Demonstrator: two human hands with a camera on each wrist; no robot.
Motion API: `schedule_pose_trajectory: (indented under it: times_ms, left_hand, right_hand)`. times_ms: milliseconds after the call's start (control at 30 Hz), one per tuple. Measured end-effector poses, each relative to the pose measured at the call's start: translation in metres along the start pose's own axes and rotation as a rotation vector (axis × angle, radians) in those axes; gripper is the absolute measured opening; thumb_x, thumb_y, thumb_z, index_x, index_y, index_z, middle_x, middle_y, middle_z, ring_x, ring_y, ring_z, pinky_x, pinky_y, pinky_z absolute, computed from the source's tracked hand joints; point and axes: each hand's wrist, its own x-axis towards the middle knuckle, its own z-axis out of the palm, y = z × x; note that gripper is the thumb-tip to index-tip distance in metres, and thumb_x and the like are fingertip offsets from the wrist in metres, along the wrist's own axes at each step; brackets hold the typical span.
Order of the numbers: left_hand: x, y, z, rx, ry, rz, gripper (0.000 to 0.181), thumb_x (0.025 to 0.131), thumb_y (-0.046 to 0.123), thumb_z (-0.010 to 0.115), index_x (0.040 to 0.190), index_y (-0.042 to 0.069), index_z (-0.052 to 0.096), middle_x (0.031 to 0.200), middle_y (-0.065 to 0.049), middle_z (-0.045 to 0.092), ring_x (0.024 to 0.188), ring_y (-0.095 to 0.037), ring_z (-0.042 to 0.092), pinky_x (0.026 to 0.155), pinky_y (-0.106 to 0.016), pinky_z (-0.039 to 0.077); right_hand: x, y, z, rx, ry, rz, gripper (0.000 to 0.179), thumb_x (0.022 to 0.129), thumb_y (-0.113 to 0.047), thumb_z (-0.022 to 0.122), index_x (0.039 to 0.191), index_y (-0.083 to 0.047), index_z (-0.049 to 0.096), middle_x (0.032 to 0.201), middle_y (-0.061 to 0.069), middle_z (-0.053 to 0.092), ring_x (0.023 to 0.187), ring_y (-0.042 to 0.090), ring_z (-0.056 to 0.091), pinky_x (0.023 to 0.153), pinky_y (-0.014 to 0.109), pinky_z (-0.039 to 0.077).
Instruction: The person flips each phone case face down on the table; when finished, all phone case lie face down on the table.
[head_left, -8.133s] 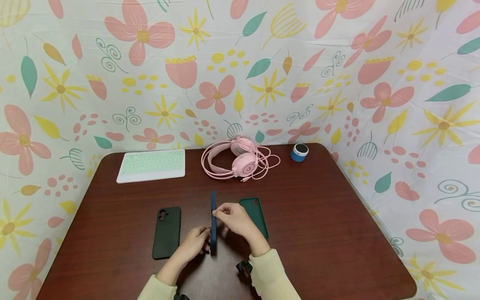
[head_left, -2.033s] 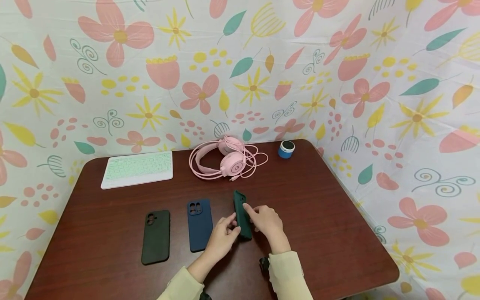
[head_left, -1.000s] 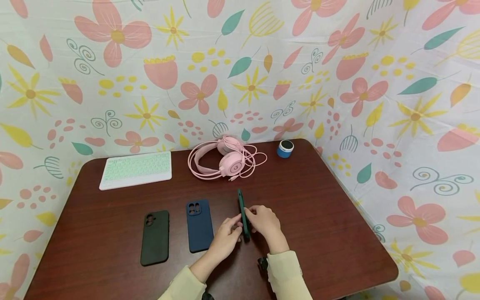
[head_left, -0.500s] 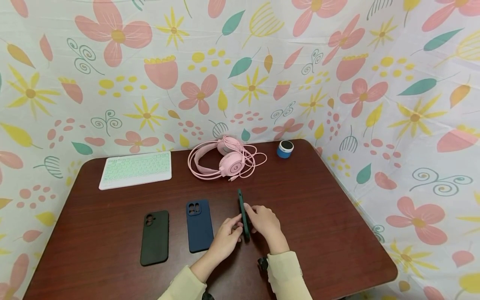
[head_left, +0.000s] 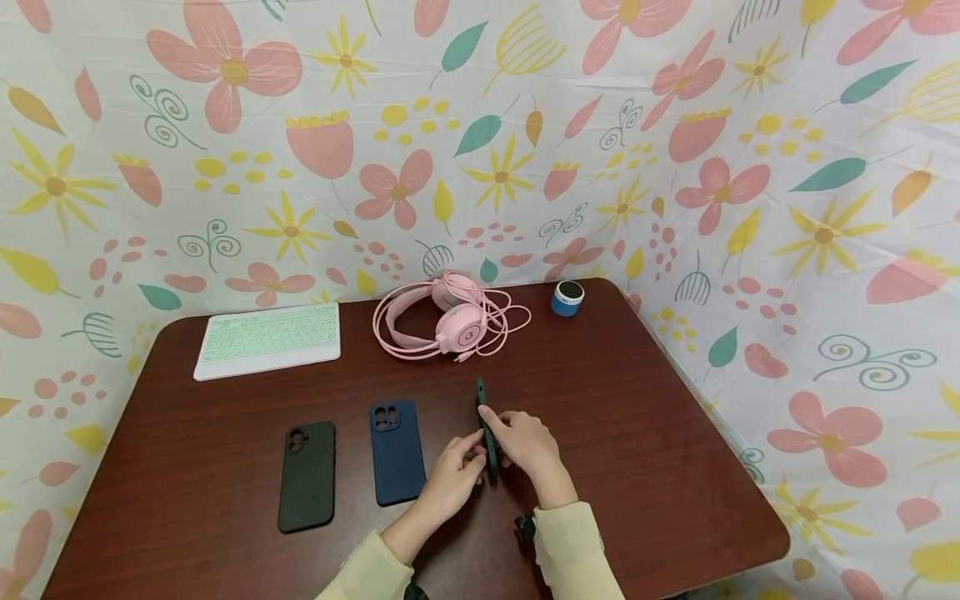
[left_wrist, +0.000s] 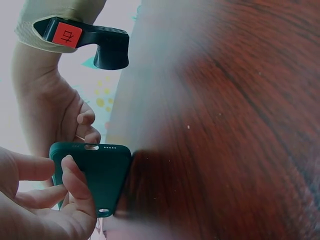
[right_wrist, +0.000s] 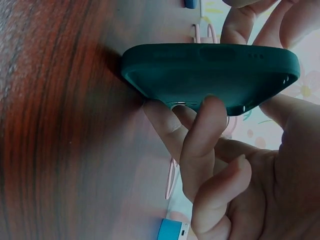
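A dark green phone case (head_left: 491,454) stands on its long edge on the table between both hands. My left hand (head_left: 448,477) holds it from the left, its fingertips on the back of the green case (left_wrist: 109,172) in the left wrist view. From the other side my right hand (head_left: 531,446) grips it, thumb over the upper edge. In the right wrist view fingers (right_wrist: 205,135) reach to the hollow inside of the green case (right_wrist: 170,62). Left of the hands a blue phone case (head_left: 397,458) lies flat, and beyond it a black phone case (head_left: 307,479).
Along the back of the brown table (head_left: 637,467) are a white keyboard (head_left: 270,337) with green keys, pink headphones (head_left: 461,325) with a coiled cable, and a small blue speaker (head_left: 567,298). Floral cloth (head_left: 397,192) hangs behind.
Earlier both hands held the blue case on edge; it now lies flat at their left. The green case went from flat to tilted, then onto its edge. Lately the right thumb moved over its top.
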Motion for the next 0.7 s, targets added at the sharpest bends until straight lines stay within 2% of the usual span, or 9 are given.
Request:
schedule_pose_trajectory:
  times_ms: [233,400,533,700]
  left_hand:
    - [0.0003,0.0005,-0.0002,0.006,-0.001,0.0,0.045,0.102,0.015,0.048,0.144,0.002,0.042,0.109,-0.007,0.051,0.079,-0.03,0.059,0.062,-0.028,0.048]
    - [0.0026,-0.0032,-0.0011,-0.003,0.0,-0.014,0.045,0.102,0.016,0.048,0.144,0.002,0.042,0.108,-0.005,0.05,0.079,-0.031,0.059,0.057,-0.028,0.046]
    - [0.003,-0.0052,-0.0032,-0.015,0.008,-0.02,0.045,0.102,0.018,0.048,0.143,0.001,0.043,0.108,-0.005,0.05,0.08,-0.031,0.059,0.057,-0.028,0.047]
    - [0.002,-0.007,-0.0057,-0.01,0.017,-0.006,0.047,0.101,0.021,0.051,0.142,-0.001,0.044,0.109,-0.008,0.051,0.078,-0.032,0.059,0.056,-0.028,0.047]
  right_hand:
    - [0.0004,-0.0003,-0.0012,0.018,0.026,-0.011,0.064,0.094,-0.063,0.043,0.111,-0.008,0.07,0.061,0.0,0.06,0.053,0.018,0.058,0.058,0.038,0.047]
    - [0.0003,-0.0005,-0.0043,0.021,0.096,-0.028,0.053,0.095,-0.057,0.049,0.107,-0.011,0.072,0.075,0.001,0.065,0.055,0.017,0.057,0.053,0.035,0.045]
    - [0.0001,-0.0014,-0.0053,0.009,0.151,-0.05,0.042,0.095,-0.048,0.054,0.103,-0.012,0.074,0.078,0.001,0.066,0.058,0.016,0.057,0.052,0.035,0.044]
    - [0.0007,-0.0039,-0.0049,0.021,0.189,-0.062,0.035,0.096,-0.04,0.057,0.107,-0.012,0.074,0.081,0.001,0.067,0.057,0.014,0.057,0.051,0.034,0.044]
